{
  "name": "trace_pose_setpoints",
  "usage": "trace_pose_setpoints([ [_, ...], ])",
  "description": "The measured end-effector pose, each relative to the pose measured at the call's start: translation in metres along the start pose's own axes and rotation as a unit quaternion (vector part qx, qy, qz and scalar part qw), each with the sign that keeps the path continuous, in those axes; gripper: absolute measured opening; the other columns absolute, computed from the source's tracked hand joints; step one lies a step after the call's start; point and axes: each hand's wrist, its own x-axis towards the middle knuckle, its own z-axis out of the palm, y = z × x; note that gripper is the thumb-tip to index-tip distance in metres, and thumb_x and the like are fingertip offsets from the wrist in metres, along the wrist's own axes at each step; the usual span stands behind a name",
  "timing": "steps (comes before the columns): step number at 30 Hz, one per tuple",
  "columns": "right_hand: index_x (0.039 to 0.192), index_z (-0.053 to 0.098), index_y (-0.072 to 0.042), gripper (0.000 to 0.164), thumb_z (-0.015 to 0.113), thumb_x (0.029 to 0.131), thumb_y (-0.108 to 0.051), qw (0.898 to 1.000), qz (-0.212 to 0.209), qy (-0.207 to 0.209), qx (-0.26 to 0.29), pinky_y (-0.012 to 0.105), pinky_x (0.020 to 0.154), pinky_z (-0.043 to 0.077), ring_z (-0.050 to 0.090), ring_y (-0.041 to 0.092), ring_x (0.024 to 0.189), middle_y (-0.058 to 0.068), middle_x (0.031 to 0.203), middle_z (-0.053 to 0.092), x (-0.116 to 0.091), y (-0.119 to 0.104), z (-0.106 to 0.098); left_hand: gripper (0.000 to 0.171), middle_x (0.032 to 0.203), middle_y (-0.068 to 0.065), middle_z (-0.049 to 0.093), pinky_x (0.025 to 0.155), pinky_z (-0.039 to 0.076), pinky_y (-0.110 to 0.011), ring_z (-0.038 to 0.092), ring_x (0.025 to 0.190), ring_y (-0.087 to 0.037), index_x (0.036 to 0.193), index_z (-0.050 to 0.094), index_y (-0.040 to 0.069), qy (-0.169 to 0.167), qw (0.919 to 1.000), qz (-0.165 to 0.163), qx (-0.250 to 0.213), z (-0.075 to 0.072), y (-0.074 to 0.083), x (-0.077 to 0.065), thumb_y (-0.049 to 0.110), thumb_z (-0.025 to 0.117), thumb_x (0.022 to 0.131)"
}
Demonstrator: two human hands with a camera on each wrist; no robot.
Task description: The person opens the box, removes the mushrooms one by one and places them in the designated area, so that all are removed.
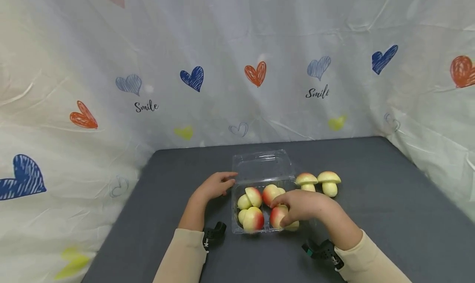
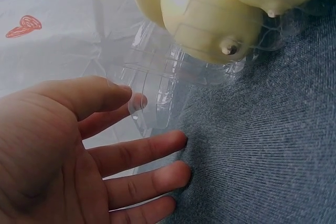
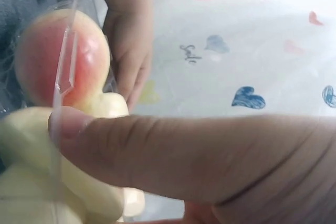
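Note:
A clear plastic box (image 1: 236,228) stands on the table with its lid (image 1: 259,165) tipped back. Inside lie several cream mushrooms with reddish caps, among them an upper-left mushroom (image 1: 253,196) and a lower-left mushroom (image 1: 253,220). My right hand (image 1: 304,204) reaches over the right side and grips the lower-right mushroom (image 1: 277,215) between thumb and fingers; the hand hides part of it. In the right wrist view the thumb (image 3: 105,140) crosses pale mushrooms at the box rim. Beside the left edge, my left hand (image 1: 215,186) has its fingers spread, near the clear plastic.
Right of the box, two more mushrooms stand on their stems: one mushroom (image 1: 306,180) close to it and another mushroom (image 1: 329,183) farther right. A dark grey cloth (image 1: 178,167) covers the table. Behind hangs a white sheet (image 1: 222,105) printed with hearts.

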Motion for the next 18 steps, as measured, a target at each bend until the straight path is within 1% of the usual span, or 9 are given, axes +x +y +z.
trace_pose_setpoints([
  [3,0.129,0.070,-0.009,0.054,0.088,0.079,-0.018,1.000,0.002,0.002,0.013,0.047,0.095,0.047,0.059,0.026,0.120,0.003,0.127,0.066,0.0001,0.0005,0.0029,0.043,0.101,-0.006,0.063,0.061,0.043,-0.036,0.054,0.062,-0.025,0.151,0.055,0.017,-0.001,1.0000,0.004,-0.004,0.0008,-0.0012,-0.0007,0.025,0.054,0.109],
  [7,0.128,0.071,-0.010,0.052,0.088,0.080,-0.020,1.000,-0.001,0.009,0.014,0.047,0.096,0.048,0.059,0.028,0.122,0.002,0.127,0.067,0.0007,0.0008,0.0022,0.043,0.098,-0.006,0.063,0.061,0.043,-0.036,0.055,0.063,-0.026,0.151,0.055,0.016,0.004,0.9999,0.009,0.000,0.0009,-0.0023,-0.0019,0.025,0.054,0.109],
  [14,0.126,0.072,-0.014,0.047,0.087,0.082,-0.024,0.999,-0.005,0.022,0.034,0.045,0.092,0.049,0.062,0.023,0.115,-0.002,0.125,0.067,-0.0025,0.0042,-0.0009,0.042,0.112,-0.007,0.064,0.057,0.042,-0.035,0.055,0.062,-0.027,0.149,0.057,0.013,0.009,0.9997,0.014,-0.015,0.0032,-0.0015,-0.0055,0.024,0.056,0.108],
  [16,0.126,0.072,-0.015,0.047,0.086,0.083,-0.027,0.999,-0.004,0.024,0.039,0.045,0.091,0.050,0.062,0.021,0.113,-0.003,0.125,0.066,-0.0038,0.0047,-0.0029,0.042,0.112,-0.007,0.064,0.057,0.042,-0.035,0.055,0.061,-0.026,0.149,0.057,0.013,0.010,0.9997,0.018,-0.016,0.0036,-0.0023,-0.0063,0.023,0.056,0.108],
  [18,0.126,0.071,-0.017,0.046,0.086,0.084,-0.028,0.998,-0.004,0.029,0.047,0.045,0.088,0.050,0.063,0.019,0.109,-0.005,0.124,0.066,-0.0062,0.0055,-0.0047,0.042,0.106,-0.006,0.064,0.056,0.042,-0.034,0.054,0.060,-0.024,0.149,0.057,0.012,0.011,0.9995,0.022,-0.019,0.0038,-0.0035,-0.0072,0.023,0.056,0.108],
])
